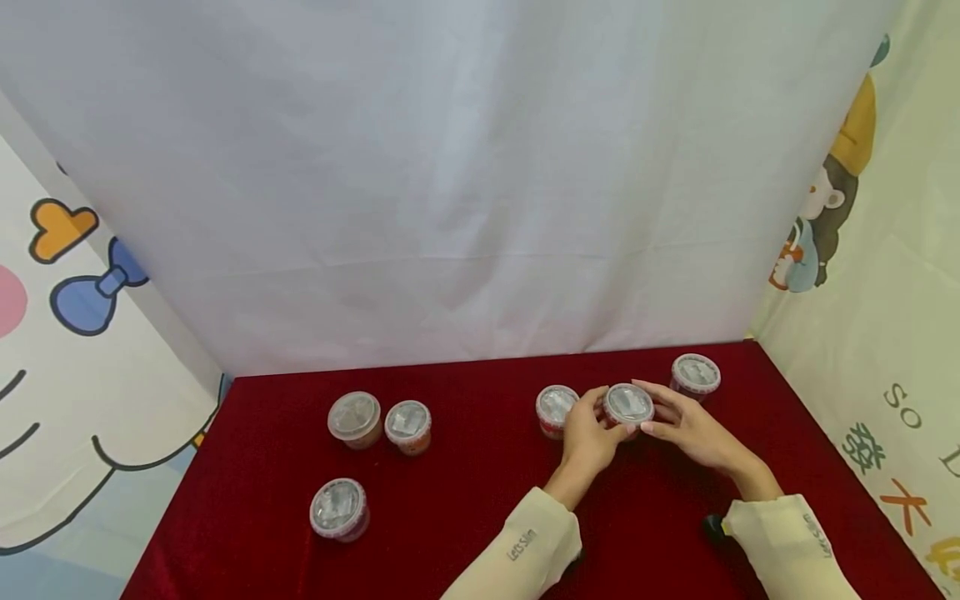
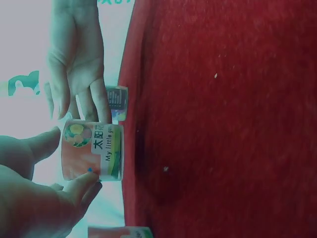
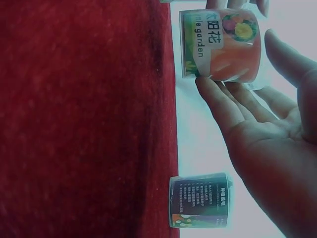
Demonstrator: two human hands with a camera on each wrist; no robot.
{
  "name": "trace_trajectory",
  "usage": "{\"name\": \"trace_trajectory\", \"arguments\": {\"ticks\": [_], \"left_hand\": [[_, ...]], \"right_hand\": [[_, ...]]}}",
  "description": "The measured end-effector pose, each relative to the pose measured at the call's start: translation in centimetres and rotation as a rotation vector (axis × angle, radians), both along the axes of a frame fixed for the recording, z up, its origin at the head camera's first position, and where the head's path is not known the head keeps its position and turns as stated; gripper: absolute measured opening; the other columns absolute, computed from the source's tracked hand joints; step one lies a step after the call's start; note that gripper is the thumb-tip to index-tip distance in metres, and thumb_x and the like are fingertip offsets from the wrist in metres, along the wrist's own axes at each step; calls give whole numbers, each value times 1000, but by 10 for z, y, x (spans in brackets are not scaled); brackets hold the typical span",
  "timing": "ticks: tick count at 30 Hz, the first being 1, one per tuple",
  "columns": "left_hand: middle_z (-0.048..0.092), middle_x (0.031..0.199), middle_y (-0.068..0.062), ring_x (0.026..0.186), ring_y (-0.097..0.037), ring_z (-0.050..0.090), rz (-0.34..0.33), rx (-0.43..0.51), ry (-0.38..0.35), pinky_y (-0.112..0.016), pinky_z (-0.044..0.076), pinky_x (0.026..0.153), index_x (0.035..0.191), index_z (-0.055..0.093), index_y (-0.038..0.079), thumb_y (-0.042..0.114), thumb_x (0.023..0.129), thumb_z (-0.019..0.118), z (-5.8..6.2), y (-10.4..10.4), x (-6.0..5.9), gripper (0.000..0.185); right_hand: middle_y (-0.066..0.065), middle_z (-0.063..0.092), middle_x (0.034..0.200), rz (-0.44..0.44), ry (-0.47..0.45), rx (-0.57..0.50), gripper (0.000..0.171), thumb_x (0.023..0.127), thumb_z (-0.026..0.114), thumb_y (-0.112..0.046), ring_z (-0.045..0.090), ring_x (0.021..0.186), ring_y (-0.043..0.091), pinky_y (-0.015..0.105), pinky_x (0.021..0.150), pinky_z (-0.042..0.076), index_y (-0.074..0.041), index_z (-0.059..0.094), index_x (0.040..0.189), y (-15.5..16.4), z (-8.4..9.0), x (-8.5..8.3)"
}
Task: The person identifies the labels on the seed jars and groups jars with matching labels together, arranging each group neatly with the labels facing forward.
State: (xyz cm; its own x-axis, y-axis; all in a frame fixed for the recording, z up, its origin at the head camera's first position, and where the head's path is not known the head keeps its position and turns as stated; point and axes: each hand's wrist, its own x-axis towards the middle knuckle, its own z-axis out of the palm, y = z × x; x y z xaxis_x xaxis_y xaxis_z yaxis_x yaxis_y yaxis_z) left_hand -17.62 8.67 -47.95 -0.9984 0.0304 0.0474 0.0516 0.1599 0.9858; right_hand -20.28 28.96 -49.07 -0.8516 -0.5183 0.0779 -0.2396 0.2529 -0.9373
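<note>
A small lidded plastic tub (image 1: 628, 403) with an orange flower label stands upright between the two hands, at or just above the red cloth. My left hand (image 1: 588, 433) grips it from the left, with thumb and fingers on its sides in the left wrist view. From the right, my right hand (image 3: 267, 124) reaches to the tub with fairly straight fingers; a fingertip touches its lower side, and the thumb stands apart near the lid. Another tub (image 1: 557, 408) with a red label is just left of my left hand. Behind my right hand is a dark-labelled tub (image 3: 200, 201).
On the left part of the red cloth (image 1: 465, 500) stand three more lidded tubs: one at the back (image 1: 355, 418), one beside it (image 1: 408, 425) and one nearer the front (image 1: 339, 508). A white curtain (image 1: 450, 208) closes off the back, and printed sheets hang at both sides.
</note>
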Motion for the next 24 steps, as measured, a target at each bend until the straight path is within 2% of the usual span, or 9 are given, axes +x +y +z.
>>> {"name": "trace_trajectory", "arguments": {"ticks": [9,20,22,24], "left_hand": [[68,132,-20,123,-28,65,72,103,-44,-36,57,102,139,60,-10,-15,82,82,-7,11,0,61],[65,137,-26,131,-34,61,123,156,-2,-41,54,107,139,58,-15,-20,83,78,-16,18,4,60],[65,138,-27,132,-35,61,126,147,11,-43,53,107,140,57,-15,-19,83,77,-16,19,5,61],[64,140,-27,133,-35,60,130,148,7,-44,54,106,142,56,-14,-17,84,78,-17,19,7,62]], "right_hand": [[42,32,159,7,-4,1,67,105,63,-3,51,125,-13,15,96,52,14,27,159,2,-5,-2],[38,29,163,-2,-26,27,68,106,64,-6,49,126,-13,12,99,48,11,27,161,0,-13,-5],[37,30,163,-6,-19,39,68,106,64,-6,49,128,-10,12,100,47,11,28,161,0,-14,-6],[37,31,163,-11,-7,51,68,105,65,-6,50,133,0,12,100,47,11,29,161,1,-14,-6]]}}
